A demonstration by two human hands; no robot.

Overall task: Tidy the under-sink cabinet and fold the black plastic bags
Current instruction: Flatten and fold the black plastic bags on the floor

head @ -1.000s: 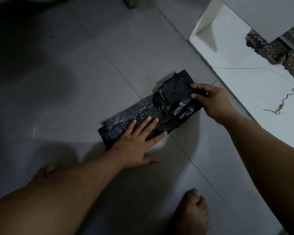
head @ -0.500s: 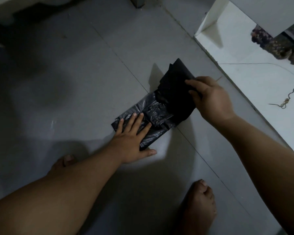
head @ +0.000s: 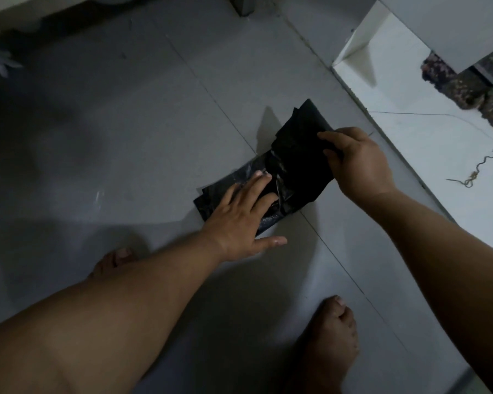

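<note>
On the grey tiled floor we count one black plastic bag, two hands and two bare feet. Our left hand lies flat with straight, spread fingers, pressing the bag's near end to the tile. Our right hand pinches the far end, lifted and folded toward the left hand. Our left foot and right foot rest on the tiles. At right, one open white cabinet shows its floor, with one curled string on it.
</note>
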